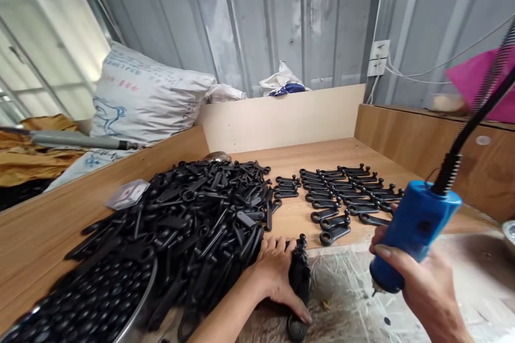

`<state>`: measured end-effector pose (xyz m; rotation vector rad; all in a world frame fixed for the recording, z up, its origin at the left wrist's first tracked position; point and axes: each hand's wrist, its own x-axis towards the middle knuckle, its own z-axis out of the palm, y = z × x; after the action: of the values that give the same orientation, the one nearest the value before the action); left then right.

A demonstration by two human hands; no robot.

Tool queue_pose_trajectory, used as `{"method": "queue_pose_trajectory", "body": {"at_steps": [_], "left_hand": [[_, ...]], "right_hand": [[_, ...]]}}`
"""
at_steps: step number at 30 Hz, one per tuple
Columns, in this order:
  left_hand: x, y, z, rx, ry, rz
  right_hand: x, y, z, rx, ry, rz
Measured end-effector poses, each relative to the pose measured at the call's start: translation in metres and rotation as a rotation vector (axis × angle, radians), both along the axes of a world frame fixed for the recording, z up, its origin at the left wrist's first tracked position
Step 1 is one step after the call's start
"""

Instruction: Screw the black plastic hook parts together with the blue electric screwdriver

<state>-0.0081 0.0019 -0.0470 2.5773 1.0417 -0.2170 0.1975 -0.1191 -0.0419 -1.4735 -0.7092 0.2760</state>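
Blue driver point(414, 230), bit downward, sits wrapped in the right hand point(430, 278); left hand point(276, 270), spread, spans black levers point(300, 268) alongside it, apparently gathering them, next move likely needing firm, even hold.

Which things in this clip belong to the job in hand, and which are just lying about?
Part of the job, it seems:
blue tool, in the right hand
black parts under the left hand
heap of black parts
rows of black parts
metal bowl of round black pieces, probably

Apparently just lying about:
white sack
clear packet
brown cloth
pink sheet
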Motion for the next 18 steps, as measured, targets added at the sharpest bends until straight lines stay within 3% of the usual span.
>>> {"method": "queue_pose_trajectory", "body": {"at_steps": [3, 8, 13, 18], "left_hand": [[0.004, -0.008, 0.008, 0.043, -0.026, 0.048], [0.014, -0.022, 0.006, 0.081, -0.058, 0.129], [0.021, -0.026, 0.004, 0.075, -0.094, 0.174], [0.021, -0.016, 0.009, 0.005, -0.215, 0.237]], "right_hand": [[-0.007, 0.002, 0.010, -0.051, 0.125, -0.030], [-0.009, 0.005, 0.021, -0.046, 0.076, -0.077], [-0.008, 0.010, 0.019, 0.005, 0.029, -0.062], [-0.006, 0.011, 0.014, 0.029, 0.010, -0.012]]}}
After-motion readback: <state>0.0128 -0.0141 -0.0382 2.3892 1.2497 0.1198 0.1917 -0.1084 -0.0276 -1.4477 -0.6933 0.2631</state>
